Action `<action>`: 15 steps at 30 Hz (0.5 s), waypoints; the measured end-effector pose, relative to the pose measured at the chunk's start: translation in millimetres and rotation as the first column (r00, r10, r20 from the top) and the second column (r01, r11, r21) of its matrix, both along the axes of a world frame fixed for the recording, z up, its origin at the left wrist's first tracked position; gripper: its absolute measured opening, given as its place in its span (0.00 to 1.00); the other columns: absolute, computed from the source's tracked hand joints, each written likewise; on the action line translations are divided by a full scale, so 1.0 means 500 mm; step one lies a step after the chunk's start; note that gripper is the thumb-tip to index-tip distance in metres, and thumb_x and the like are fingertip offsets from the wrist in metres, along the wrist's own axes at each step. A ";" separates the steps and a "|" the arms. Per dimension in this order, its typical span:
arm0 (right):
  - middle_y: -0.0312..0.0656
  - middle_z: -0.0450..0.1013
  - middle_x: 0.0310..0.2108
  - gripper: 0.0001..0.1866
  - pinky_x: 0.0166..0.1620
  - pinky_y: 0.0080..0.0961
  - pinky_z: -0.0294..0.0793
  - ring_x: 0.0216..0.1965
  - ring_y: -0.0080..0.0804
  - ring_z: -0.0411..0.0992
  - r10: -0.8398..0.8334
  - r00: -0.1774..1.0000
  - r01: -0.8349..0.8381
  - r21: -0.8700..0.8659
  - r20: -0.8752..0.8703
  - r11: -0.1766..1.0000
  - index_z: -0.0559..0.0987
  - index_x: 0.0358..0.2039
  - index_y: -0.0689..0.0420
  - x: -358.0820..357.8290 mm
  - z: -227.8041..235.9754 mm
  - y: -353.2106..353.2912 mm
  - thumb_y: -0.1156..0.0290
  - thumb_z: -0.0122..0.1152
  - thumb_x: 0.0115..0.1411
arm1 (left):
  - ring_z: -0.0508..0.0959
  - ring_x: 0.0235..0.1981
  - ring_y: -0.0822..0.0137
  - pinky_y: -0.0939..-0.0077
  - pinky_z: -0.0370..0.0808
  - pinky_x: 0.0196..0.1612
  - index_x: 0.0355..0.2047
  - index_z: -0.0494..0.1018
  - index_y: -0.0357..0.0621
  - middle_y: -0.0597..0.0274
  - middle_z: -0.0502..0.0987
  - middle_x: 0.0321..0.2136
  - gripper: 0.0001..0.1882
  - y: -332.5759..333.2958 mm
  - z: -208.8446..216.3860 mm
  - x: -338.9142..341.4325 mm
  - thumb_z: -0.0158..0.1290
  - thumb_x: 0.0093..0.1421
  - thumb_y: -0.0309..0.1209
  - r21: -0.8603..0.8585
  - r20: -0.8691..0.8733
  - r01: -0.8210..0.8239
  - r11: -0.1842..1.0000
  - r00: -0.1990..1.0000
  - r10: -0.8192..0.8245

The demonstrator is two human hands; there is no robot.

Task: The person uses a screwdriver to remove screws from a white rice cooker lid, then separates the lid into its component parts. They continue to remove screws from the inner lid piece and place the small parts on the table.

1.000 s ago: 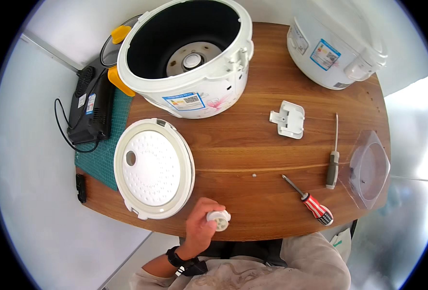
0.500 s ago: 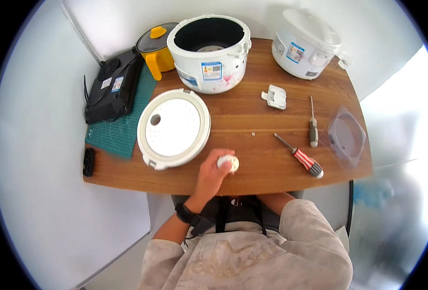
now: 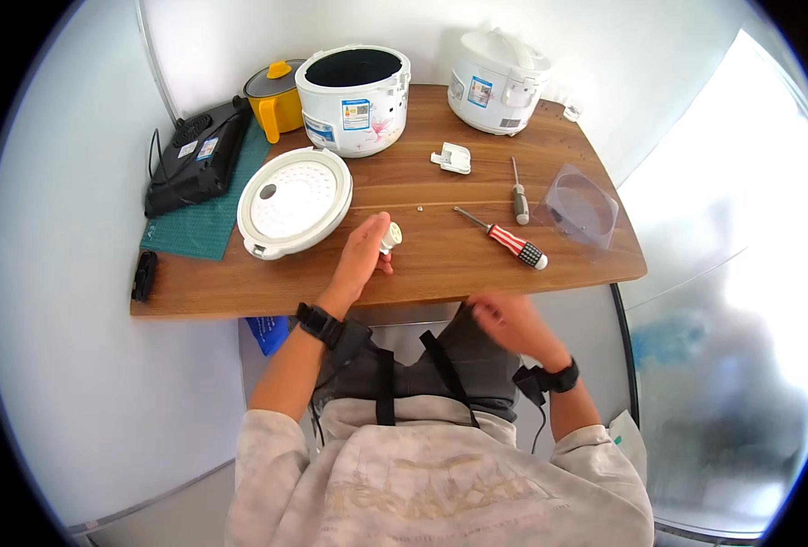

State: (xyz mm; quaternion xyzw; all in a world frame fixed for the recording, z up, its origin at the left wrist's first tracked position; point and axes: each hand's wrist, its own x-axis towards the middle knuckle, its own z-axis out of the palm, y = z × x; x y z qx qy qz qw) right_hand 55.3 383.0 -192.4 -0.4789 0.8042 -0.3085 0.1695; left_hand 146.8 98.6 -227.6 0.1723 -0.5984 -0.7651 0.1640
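My left hand (image 3: 366, 253) is above the front part of the table, closed around a small round white plastic cap (image 3: 392, 237) whose face with openings points to the right. Part of the cap is hidden by my fingers. Left of this hand lies a round white rice cooker lid (image 3: 299, 205), its inner side up, with one dark round hole. My right hand (image 3: 513, 321) hangs just off the table's front edge, over my lap. Motion smears its fingers, and nothing can be made out in them.
Behind the lid stand an open white rice cooker (image 3: 357, 128) and a yellow pot (image 3: 278, 109). Another rice cooker (image 3: 498, 87) is at the back right. Around the right side lie a white latch-like piece (image 3: 453, 159), two screwdrivers (image 3: 520, 202), a tiny screw (image 3: 420, 209) and a clear plastic tray (image 3: 579, 208).
My right hand has come up into view from below the table edge. My left hand has turned the cap sideways. The whole view has shifted.
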 end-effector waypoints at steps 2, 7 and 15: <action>0.47 0.78 0.36 0.14 0.39 0.40 0.77 0.34 0.48 0.77 -0.182 0.935 0.155 -0.110 -0.304 0.982 0.77 0.47 0.54 -0.040 0.024 0.026 0.70 0.59 0.60 | 0.73 0.25 0.75 0.81 0.76 0.25 0.41 0.72 0.42 0.67 0.72 0.28 0.21 0.002 0.010 -0.010 0.44 0.72 0.48 0.025 0.057 0.000 1.000 0.998 -0.001; 0.41 0.75 0.35 0.12 0.35 0.42 0.77 0.34 0.45 0.77 -0.276 0.678 0.185 -0.205 -0.681 0.961 0.77 0.46 0.51 -0.110 0.061 0.010 0.69 0.60 0.61 | 0.75 0.26 0.71 0.71 0.78 0.28 0.44 0.71 0.45 0.63 0.75 0.32 0.18 -0.018 0.004 -0.022 0.44 0.67 0.46 0.270 0.036 0.014 0.963 0.999 -0.024; 0.41 0.72 0.34 0.09 0.33 0.37 0.79 0.37 0.41 0.77 -0.100 0.675 0.220 0.069 -0.731 0.973 0.77 0.41 0.51 -0.184 0.005 -0.083 0.73 0.58 0.59 | 0.73 0.25 0.74 0.76 0.75 0.27 0.45 0.70 0.45 0.65 0.73 0.31 0.17 -0.018 0.019 -0.076 0.42 0.70 0.45 0.079 0.079 0.026 0.997 0.996 -0.032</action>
